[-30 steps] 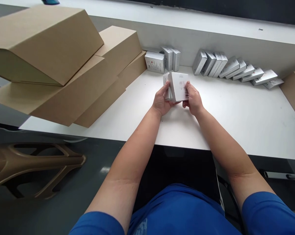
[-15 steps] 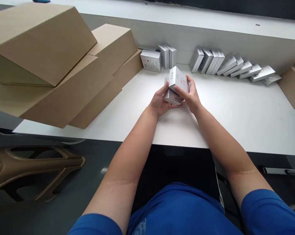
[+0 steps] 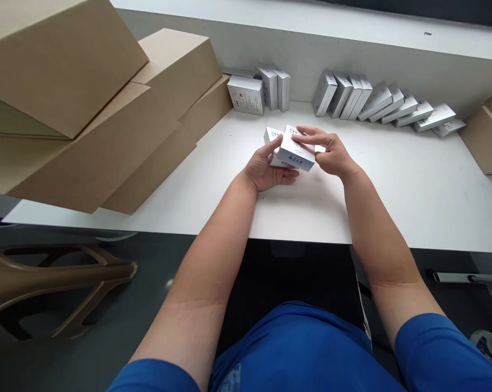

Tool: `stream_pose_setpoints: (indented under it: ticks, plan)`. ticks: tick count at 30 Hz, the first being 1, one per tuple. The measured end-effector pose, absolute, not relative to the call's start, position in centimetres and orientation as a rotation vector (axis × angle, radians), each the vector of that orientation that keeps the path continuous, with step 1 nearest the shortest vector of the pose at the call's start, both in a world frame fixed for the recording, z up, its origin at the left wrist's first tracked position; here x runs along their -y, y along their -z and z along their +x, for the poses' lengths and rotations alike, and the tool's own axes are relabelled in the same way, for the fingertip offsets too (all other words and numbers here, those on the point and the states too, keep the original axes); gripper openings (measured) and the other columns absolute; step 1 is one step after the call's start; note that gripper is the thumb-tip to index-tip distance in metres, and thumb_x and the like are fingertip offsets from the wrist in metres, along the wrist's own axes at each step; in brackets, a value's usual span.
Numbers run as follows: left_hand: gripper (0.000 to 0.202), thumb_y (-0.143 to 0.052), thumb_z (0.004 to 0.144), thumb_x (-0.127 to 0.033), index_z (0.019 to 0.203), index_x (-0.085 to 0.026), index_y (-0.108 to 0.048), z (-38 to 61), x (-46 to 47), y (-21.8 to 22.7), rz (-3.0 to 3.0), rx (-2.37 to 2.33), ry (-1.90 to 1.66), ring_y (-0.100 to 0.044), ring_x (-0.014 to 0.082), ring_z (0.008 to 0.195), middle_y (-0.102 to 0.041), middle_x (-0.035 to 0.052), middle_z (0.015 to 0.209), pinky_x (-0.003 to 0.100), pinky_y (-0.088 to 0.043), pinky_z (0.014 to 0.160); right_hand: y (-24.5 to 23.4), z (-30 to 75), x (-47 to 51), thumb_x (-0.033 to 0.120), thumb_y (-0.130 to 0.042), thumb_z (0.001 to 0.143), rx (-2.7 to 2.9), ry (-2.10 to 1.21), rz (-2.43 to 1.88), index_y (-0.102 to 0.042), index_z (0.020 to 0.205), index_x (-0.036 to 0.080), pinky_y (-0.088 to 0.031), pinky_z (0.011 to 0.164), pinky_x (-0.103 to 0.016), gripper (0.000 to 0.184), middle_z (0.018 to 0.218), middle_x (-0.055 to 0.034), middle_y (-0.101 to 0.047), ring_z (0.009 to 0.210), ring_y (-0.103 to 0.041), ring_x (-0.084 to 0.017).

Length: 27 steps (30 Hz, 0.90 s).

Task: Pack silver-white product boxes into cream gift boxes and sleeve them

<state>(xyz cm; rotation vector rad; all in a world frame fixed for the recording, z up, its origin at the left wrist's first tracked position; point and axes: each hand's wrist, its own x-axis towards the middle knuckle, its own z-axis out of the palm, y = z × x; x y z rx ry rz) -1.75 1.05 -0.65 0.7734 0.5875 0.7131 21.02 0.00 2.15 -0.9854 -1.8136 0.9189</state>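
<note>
Two small white boxes [image 3: 295, 151] are stacked in my hands above the white table [image 3: 393, 185]. My left hand [image 3: 266, 171] cups the lower box from beneath, thumb against its left side. My right hand [image 3: 331, 152] grips the upper box, fingers laid across its top and far edge. The lower box is mostly hidden under the upper one.
Large brown cardboard cartons [image 3: 86, 103] are piled at the left. A group of three small white boxes [image 3: 256, 92] stands at the back wall, and a leaning row of several more [image 3: 376, 106] runs to the right. Another carton [image 3: 489, 136] sits at the far right. A tan chair base [image 3: 49, 283] is on the floor.
The upper box has been turned from standing on edge to lying flat on the lower box. Both hands stay at the same spot on the table.
</note>
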Motion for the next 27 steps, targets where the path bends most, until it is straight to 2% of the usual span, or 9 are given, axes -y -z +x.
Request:
stream_pose_setpoints:
  ticks: [3, 5, 9, 12, 14, 16, 20, 24, 27]
  plan:
    - [0.077, -0.068, 0.09, -0.075, 0.137, -0.015, -0.069, -2.0, -1.3, 1.0, 0.812, -0.496, -0.682, -0.082, 0.0299, 0.085, -0.082, 0.0143, 0.101, 0.05, -0.068, 0.091, -1.1, 20.7, -0.8, 0.039, -0.074, 0.088, 1.677, -0.923, -0.998, -0.087, 0.114, 0.033, -0.048, 0.123, -0.065, 0.03, 0.15, -0.0031, -0.067, 0.152, -0.053, -0.036]
    - [0.079, -0.068, 0.089, -0.074, 0.141, -0.015, -0.066, -2.1, -1.2, 0.9, 0.84, -0.444, -0.661, -0.082, 0.0304, 0.09, -0.082, 0.0143, 0.105, 0.053, -0.067, 0.097, -0.4, 20.5, -1.4, 0.047, -0.075, 0.09, 1.61, -0.879, -1.012, -0.085, 0.117, 0.032, -0.052, 0.12, -0.061, 0.033, 0.146, -0.0044, -0.069, 0.148, -0.057, -0.035]
    - [0.074, -0.071, 0.089, -0.069, 0.141, -0.015, -0.067, -2.0, -0.7, 0.7, 0.876, -0.431, -0.647, -0.082, 0.0344, 0.099, -0.082, 0.0171, 0.115, 0.058, -0.064, 0.103, 0.4, 20.2, -2.0, 0.075, -0.062, 0.095, 1.45, -0.857, -1.122, -0.073, 0.137, 0.031, -0.061, 0.105, -0.054, 0.062, 0.134, -0.0089, -0.074, 0.126, -0.07, -0.032]
    - [0.071, -0.074, 0.09, -0.066, 0.142, -0.018, -0.067, -1.7, -0.8, 1.0, 0.886, -0.434, -0.657, -0.081, 0.0378, 0.105, -0.081, 0.0179, 0.122, 0.061, -0.063, 0.104, 0.4, 19.7, -1.8, 0.092, -0.04, 0.095, 1.38, -0.916, -1.192, -0.07, 0.139, 0.026, -0.061, 0.105, -0.053, 0.085, 0.134, -0.0127, -0.073, 0.127, -0.071, -0.033]
    - [0.069, -0.077, 0.09, -0.065, 0.141, -0.019, -0.067, -1.4, -0.8, 1.3, 0.887, -0.439, -0.686, -0.08, 0.0398, 0.11, -0.08, 0.0186, 0.125, 0.062, -0.062, 0.106, 0.1, 19.2, -1.2, 0.098, -0.032, 0.092, 1.428, -0.987, -1.181, -0.067, 0.144, 0.025, -0.057, 0.114, -0.053, 0.096, 0.143, -0.0129, -0.069, 0.138, -0.066, -0.034]
    - [0.067, -0.079, 0.09, -0.063, 0.14, -0.02, -0.068, -1.2, -0.8, 1.3, 0.887, -0.454, -0.72, -0.078, 0.0409, 0.117, -0.079, 0.0187, 0.129, 0.063, -0.062, 0.107, -0.2, 18.6, -0.6, 0.101, -0.033, 0.089, 1.513, -1.038, -1.154, -0.058, 0.155, 0.027, -0.049, 0.125, -0.055, 0.102, 0.158, -0.0113, -0.061, 0.152, -0.055, -0.035]
    - [0.062, -0.081, 0.092, -0.057, 0.141, -0.02, -0.068, -1.1, -0.3, 0.8, 0.89, -0.468, -0.767, -0.073, 0.0407, 0.129, -0.079, 0.0177, 0.132, 0.064, -0.059, 0.113, -0.2, 18.3, -0.1, 0.102, -0.052, 0.081, 1.699, -0.99, -1.146, -0.033, 0.173, 0.034, -0.026, 0.139, -0.061, 0.116, 0.18, -0.0055, -0.034, 0.17, -0.026, -0.036]
    - [0.059, -0.085, 0.09, -0.052, 0.138, -0.02, -0.07, -1.2, 0.0, 0.6, 0.905, -0.463, -0.771, -0.071, 0.0408, 0.134, -0.078, 0.0164, 0.133, 0.063, -0.059, 0.113, 0.4, 19.2, -0.7, 0.102, -0.074, 0.06, 1.886, -0.954, -1.065, -0.011, 0.178, 0.039, -0.021, 0.139, -0.067, 0.148, 0.184, -0.0062, -0.024, 0.173, -0.015, -0.042]
    - [0.059, -0.085, 0.088, -0.057, 0.133, -0.02, -0.073, -1.2, -0.4, 1.0, 0.903, -0.465, -0.789, -0.072, 0.0409, 0.131, -0.08, 0.0153, 0.13, 0.059, -0.062, 0.11, 0.7, 19.9, -1.1, 0.097, -0.086, 0.046, 2.02, -0.903, -0.999, 0.0, 0.178, 0.039, -0.013, 0.139, -0.069, 0.168, 0.186, -0.0061, -0.013, 0.174, 0.002, -0.044]
